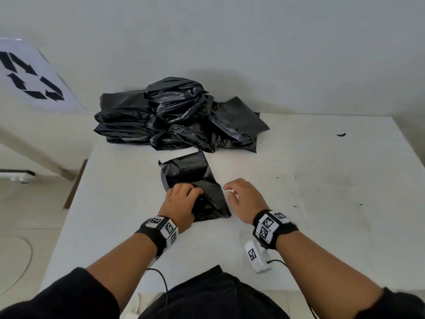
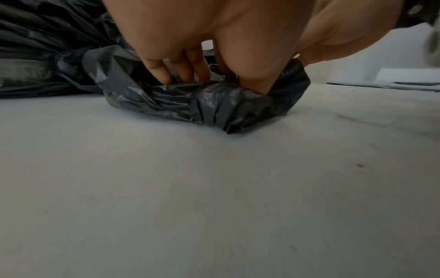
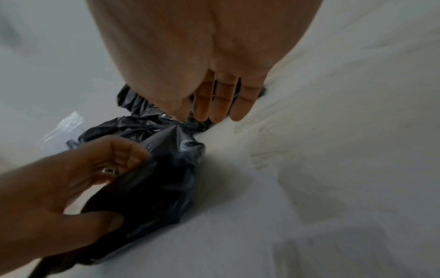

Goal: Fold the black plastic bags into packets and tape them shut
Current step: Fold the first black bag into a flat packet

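Note:
A partly folded black bag (image 1: 190, 171) lies on the white table (image 1: 322, 215) in front of me. My left hand (image 1: 181, 199) grips its near end. Its fingers (image 2: 181, 71) press down on the crumpled plastic (image 2: 214, 107) and the thumb is tucked into a fold. In the right wrist view the left hand (image 3: 83, 169) pinches the bag (image 3: 161, 178) between thumb and fingers. My right hand (image 1: 239, 194) hovers just right of the bag, fingers (image 3: 221, 105) straight and together, gripping nothing I can make out. A small white glint shows by its thumb.
A heap of loose black bags (image 1: 174, 113) sits at the table's far side, just beyond the folded bag. A white tagged device (image 1: 256, 256) lies near my right wrist. A clear shiny scrap (image 3: 66, 124) lies beside the bag. A recycling sign (image 1: 30, 77) stands far left.

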`<state>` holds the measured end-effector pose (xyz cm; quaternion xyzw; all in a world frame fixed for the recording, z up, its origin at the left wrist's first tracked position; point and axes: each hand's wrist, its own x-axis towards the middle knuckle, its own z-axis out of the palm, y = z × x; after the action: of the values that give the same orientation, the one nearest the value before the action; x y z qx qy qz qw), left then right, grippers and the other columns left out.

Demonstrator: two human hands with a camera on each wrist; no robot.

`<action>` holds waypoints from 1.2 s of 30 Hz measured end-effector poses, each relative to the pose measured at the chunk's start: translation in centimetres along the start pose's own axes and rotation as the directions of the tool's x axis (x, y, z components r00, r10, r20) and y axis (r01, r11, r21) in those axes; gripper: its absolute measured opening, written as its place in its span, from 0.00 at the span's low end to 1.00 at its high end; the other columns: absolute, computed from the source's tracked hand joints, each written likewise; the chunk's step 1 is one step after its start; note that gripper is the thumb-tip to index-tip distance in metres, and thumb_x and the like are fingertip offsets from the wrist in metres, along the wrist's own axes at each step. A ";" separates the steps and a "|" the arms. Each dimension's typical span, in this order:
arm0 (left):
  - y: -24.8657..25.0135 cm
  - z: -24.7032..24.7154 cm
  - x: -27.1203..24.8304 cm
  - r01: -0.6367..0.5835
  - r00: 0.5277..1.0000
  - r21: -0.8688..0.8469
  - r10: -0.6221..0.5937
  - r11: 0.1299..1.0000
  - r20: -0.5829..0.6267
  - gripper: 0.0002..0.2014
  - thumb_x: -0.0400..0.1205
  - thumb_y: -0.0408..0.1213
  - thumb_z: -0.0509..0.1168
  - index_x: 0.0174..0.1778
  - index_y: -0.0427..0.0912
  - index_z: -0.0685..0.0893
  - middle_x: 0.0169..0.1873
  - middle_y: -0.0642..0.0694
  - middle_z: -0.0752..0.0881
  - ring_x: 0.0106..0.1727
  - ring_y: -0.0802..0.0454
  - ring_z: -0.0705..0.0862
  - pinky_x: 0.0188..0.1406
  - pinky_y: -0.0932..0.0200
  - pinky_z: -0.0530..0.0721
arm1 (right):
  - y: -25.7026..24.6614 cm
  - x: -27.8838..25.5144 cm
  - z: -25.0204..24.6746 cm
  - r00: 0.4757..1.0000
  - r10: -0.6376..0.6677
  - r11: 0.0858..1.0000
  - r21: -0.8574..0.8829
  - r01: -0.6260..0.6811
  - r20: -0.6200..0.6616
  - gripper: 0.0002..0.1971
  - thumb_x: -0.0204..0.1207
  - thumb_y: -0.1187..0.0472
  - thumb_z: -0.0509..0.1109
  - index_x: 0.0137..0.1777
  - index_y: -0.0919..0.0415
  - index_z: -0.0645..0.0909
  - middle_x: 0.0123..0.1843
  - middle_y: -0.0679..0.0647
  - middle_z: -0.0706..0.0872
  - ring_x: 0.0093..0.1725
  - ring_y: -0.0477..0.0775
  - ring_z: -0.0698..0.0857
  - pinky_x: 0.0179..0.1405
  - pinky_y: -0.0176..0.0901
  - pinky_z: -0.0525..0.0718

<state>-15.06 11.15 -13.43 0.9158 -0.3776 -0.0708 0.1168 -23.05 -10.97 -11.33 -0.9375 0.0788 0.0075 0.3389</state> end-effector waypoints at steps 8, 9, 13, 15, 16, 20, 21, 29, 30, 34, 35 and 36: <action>-3.2 0.2 -5.1 0.080 0.996 -0.200 -0.084 0.976 -0.009 0.18 0.59 0.18 0.70 0.39 0.44 0.87 0.42 0.44 0.82 0.41 0.40 0.83 0.34 0.52 0.86 | -5.0 4.9 3.2 0.886 -0.337 0.816 -0.371 0.444 0.318 0.27 0.76 0.69 0.65 0.74 0.49 0.78 0.79 0.47 0.74 0.75 0.59 0.70 0.67 0.59 0.75; -3.4 0.2 -5.6 0.083 0.996 -0.206 -0.090 0.975 -0.026 0.18 0.59 0.18 0.70 0.38 0.43 0.86 0.41 0.44 0.81 0.41 0.40 0.82 0.33 0.52 0.86 | -5.5 5.1 3.6 0.857 -0.356 0.778 -0.390 0.493 0.374 0.28 0.77 0.68 0.64 0.77 0.49 0.75 0.81 0.47 0.72 0.77 0.58 0.67 0.69 0.58 0.72; -3.8 0.1 -7.4 0.139 0.984 -0.206 -0.159 0.968 -0.083 0.15 0.61 0.18 0.71 0.35 0.42 0.83 0.47 0.41 0.81 0.44 0.39 0.80 0.37 0.52 0.85 | -6.6 5.5 5.2 0.834 -0.223 0.756 -0.450 0.475 0.505 0.29 0.84 0.59 0.60 0.84 0.47 0.60 0.86 0.50 0.61 0.84 0.58 0.55 0.75 0.59 0.65; -4.0 0.2 -8.1 0.202 0.967 -0.212 -0.229 0.956 -0.110 0.16 0.61 0.16 0.72 0.34 0.42 0.81 0.49 0.41 0.82 0.44 0.39 0.81 0.37 0.56 0.84 | -6.5 5.5 5.6 0.852 -0.111 0.805 -0.456 0.378 0.511 0.30 0.85 0.53 0.61 0.86 0.46 0.56 0.88 0.51 0.56 0.86 0.57 0.52 0.76 0.62 0.65; -4.2 0.3 -8.4 0.234 0.957 -0.235 -0.266 0.944 -0.118 0.17 0.61 0.15 0.71 0.34 0.42 0.80 0.48 0.42 0.82 0.42 0.40 0.81 0.36 0.56 0.83 | -6.5 5.5 5.7 0.856 -0.065 0.823 -0.457 0.336 0.513 0.31 0.85 0.52 0.61 0.86 0.46 0.55 0.88 0.50 0.55 0.86 0.56 0.51 0.76 0.63 0.66; -4.7 0.5 -9.0 0.328 0.918 -0.302 -0.377 0.895 -0.122 0.20 0.63 0.13 0.66 0.41 0.42 0.84 0.41 0.45 0.82 0.40 0.41 0.82 0.34 0.52 0.84 | -6.7 5.0 5.2 0.881 -0.022 0.860 -0.440 0.258 0.473 0.28 0.85 0.48 0.60 0.84 0.48 0.62 0.82 0.52 0.68 0.80 0.59 0.63 0.71 0.60 0.74; -4.8 0.5 -9.2 0.336 0.917 -0.293 -0.382 0.895 -0.118 0.20 0.63 0.13 0.66 0.41 0.43 0.85 0.41 0.46 0.83 0.41 0.42 0.82 0.34 0.52 0.84 | -6.8 4.9 5.0 0.910 -0.067 0.860 -0.438 0.261 0.410 0.24 0.85 0.48 0.59 0.80 0.48 0.68 0.76 0.52 0.76 0.75 0.60 0.70 0.67 0.57 0.76; -5.1 -0.4 -9.4 0.493 0.848 -0.375 -0.530 0.785 0.005 0.18 0.73 0.23 0.63 0.55 0.45 0.81 0.53 0.47 0.80 0.50 0.44 0.81 0.46 0.57 0.77 | -6.9 8.0 4.1 0.938 -0.217 0.818 -0.474 0.326 0.271 0.28 0.81 0.64 0.66 0.80 0.47 0.67 0.84 0.56 0.60 0.82 0.64 0.58 0.76 0.61 0.66; -5.1 -0.5 -9.3 0.500 0.845 -0.376 -0.535 0.780 0.016 0.17 0.74 0.23 0.62 0.54 0.45 0.82 0.52 0.47 0.81 0.48 0.43 0.82 0.45 0.57 0.77 | -6.8 8.2 4.0 0.938 -0.188 0.812 -0.491 0.315 0.292 0.29 0.81 0.63 0.65 0.80 0.45 0.65 0.85 0.56 0.58 0.82 0.63 0.57 0.75 0.61 0.66; -5.6 -0.6 -9.6 0.447 0.848 -0.377 -0.518 0.811 -0.109 0.13 0.73 0.20 0.66 0.45 0.41 0.88 0.46 0.45 0.85 0.42 0.41 0.84 0.41 0.58 0.78 | -5.7 8.1 3.7 0.971 -0.130 0.805 -0.551 0.221 0.199 0.27 0.82 0.61 0.65 0.79 0.40 0.67 0.80 0.54 0.65 0.74 0.63 0.67 0.66 0.58 0.72; -5.7 -0.7 -9.7 0.433 0.849 -0.372 -0.510 0.821 -0.140 0.12 0.73 0.20 0.67 0.44 0.41 0.89 0.45 0.45 0.85 0.40 0.42 0.84 0.39 0.57 0.80 | -5.4 8.0 3.6 0.977 -0.132 0.804 -0.559 0.205 0.169 0.27 0.82 0.61 0.65 0.78 0.40 0.68 0.79 0.55 0.67 0.73 0.63 0.68 0.64 0.58 0.72; -5.7 -0.7 -9.7 0.424 0.848 -0.370 -0.506 0.827 -0.159 0.12 0.73 0.20 0.68 0.42 0.42 0.89 0.43 0.46 0.85 0.38 0.42 0.84 0.38 0.56 0.82 | -5.1 7.9 3.5 0.980 -0.132 0.804 -0.563 0.194 0.149 0.26 0.81 0.60 0.66 0.78 0.40 0.69 0.78 0.55 0.69 0.72 0.63 0.69 0.63 0.58 0.73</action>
<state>-17.87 22.09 -13.84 0.9502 -0.1067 -0.0418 0.2897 -14.35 -6.03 -11.29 -0.9975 -0.0257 0.0498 0.0436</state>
